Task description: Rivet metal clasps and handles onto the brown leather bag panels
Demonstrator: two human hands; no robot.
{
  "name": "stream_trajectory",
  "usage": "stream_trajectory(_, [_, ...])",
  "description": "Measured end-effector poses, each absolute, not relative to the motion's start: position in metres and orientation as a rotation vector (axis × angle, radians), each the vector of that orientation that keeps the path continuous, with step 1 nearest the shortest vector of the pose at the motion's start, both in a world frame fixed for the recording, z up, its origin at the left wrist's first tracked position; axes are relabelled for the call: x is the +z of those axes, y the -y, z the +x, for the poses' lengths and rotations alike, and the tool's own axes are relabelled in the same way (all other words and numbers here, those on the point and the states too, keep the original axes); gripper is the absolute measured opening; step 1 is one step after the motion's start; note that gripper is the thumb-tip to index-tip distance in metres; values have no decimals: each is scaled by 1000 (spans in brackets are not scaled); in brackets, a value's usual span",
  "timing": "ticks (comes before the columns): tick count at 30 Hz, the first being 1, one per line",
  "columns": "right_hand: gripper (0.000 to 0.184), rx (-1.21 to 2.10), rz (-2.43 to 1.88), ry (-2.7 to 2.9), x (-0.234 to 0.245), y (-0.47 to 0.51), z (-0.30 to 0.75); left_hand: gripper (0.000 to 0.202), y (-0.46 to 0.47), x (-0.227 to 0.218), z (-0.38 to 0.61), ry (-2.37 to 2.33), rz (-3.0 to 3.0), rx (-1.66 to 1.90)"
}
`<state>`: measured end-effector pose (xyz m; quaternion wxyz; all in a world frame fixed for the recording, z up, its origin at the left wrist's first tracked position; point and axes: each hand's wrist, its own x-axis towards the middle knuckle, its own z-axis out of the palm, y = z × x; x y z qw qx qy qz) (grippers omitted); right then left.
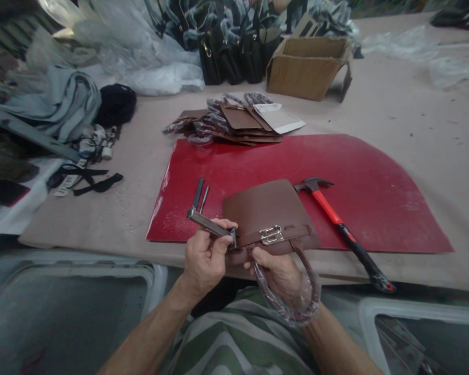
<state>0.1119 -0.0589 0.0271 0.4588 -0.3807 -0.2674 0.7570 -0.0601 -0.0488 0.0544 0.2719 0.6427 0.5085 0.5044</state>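
A brown leather bag piece (263,205) lies on the red board, its near edge overhanging the board's front edge. It carries a strap with a shiny metal buckle (271,235) and a curved handle wrapped in clear plastic (315,281). My left hand (205,260) is closed on a metal bar tool (208,224), whose cross-shaped end touches the piece's left side at the strap. With thumb on top, my right hand (279,268) grips the piece's near edge; the handle loops around this hand. A claw hammer (332,211) with a red and black grip rests just right of the piece.
Two metal rods (198,194) lie on the red board (367,187). Behind it are stacked brown bag pieces (238,119), a cardboard box (305,70) and black bags (211,60). Cloth (68,99) and plastic wrap clutter the left. Grey bins (158,281) flank me below the table.
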Motion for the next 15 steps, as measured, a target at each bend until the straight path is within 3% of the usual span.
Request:
stream_trajectory(8, [22,1808,-919,817,36,58,117,16,53,49,-60,-1348,1573,1341])
stream_trajectory(15, [29,1893,-845,575,38,59,113,18,53,61,-57,-1239,1307,1410])
